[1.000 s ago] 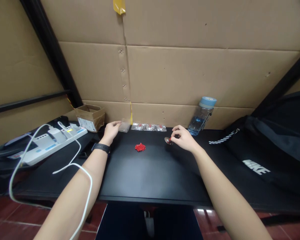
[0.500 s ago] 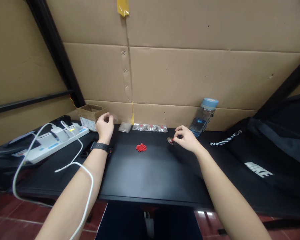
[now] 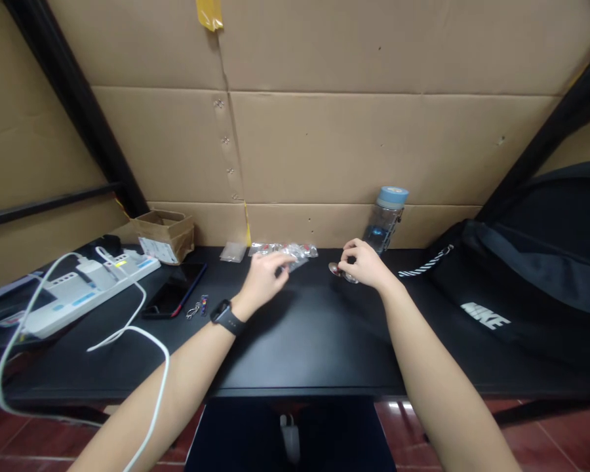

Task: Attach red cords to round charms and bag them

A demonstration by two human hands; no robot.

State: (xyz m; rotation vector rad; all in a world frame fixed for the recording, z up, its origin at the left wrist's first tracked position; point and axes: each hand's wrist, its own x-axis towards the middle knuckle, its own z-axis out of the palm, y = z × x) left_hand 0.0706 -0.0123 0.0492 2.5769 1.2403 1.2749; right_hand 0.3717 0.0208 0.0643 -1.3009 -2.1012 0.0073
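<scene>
My left hand (image 3: 266, 278) pinches a clear plastic bag (image 3: 295, 255) near the middle of the black table (image 3: 285, 354). Behind it, a row of clear packets (image 3: 260, 249) with red marks lies along the cardboard wall. My right hand (image 3: 362, 262) is closed on a small round metallic piece (image 3: 335, 269), just above the table in front of the bottle. A second shiny edge shows under its fingers. A small clear packet (image 3: 233, 252) lies flat left of the row. No red cord shows; my left hand may cover its spot.
A blue-lidded bottle (image 3: 384, 219) stands at the back, with a black bag (image 3: 511, 288) to the right. On the left are an open cardboard box (image 3: 170, 236), a phone (image 3: 174, 292), a keyring (image 3: 193, 311), a white power strip (image 3: 91, 295) and a loose white cable (image 3: 150, 331).
My left hand has come from beside the box to the table's middle, bringing the clear bag. The phone and keyring show more fully. The view has shifted, and my right hand keeps its hold.
</scene>
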